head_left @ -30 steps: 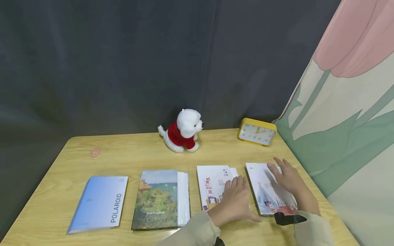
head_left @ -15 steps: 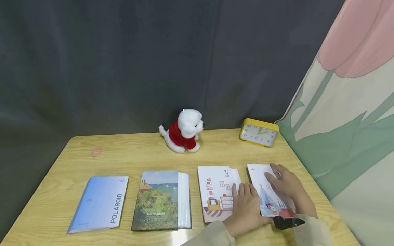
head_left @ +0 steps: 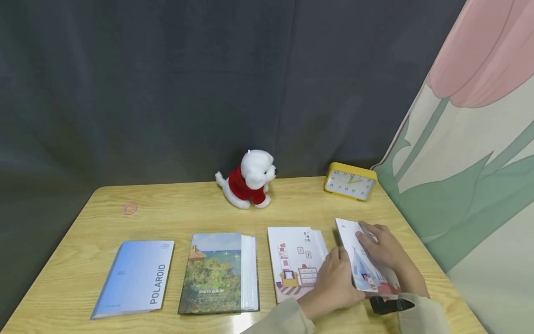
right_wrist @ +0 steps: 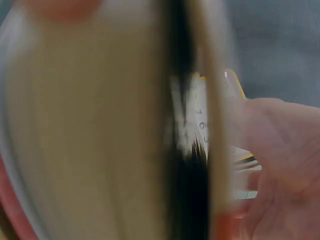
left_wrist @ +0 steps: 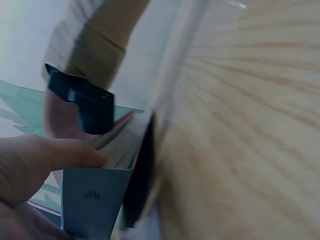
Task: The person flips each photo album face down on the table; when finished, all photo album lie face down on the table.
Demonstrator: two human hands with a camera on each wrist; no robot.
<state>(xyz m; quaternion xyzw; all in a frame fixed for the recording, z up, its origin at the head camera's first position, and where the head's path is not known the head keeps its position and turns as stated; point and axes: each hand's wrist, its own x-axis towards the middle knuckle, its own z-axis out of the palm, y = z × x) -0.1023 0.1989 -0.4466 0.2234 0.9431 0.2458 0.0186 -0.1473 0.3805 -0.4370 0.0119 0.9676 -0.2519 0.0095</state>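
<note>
At the right in the head view is a white photo album (head_left: pixel 363 264) with a tent drawn on its cover, its left side tilted up off the table. My left hand (head_left: pixel 335 280) grips its left edge; in the left wrist view the thumb lies along the end of the pale grey-blue spine (left_wrist: pixel 95 200). From the other side my right hand (head_left: pixel 385 248) holds the album, thumb over the cover and fingers at the right edge. The right wrist view shows blurred pages (right_wrist: pixel 90 125) close up beside the right palm (right_wrist: pixel 285 165).
Left of it lie a white album with furniture drawings (head_left: pixel 294 264), a landscape photo album (head_left: pixel 214 273) and a blue POLAROID album (head_left: pixel 135 278). Behind stand a white toy dog (head_left: pixel 250 178) in red and a yellow clock (head_left: pixel 350 181). A pink ring (head_left: pixel 130 208) lies back left.
My left hand has moved right from over the furniture-drawn album to the tent album's left edge. The right hand has settled on that album, whose left side has risen.
</note>
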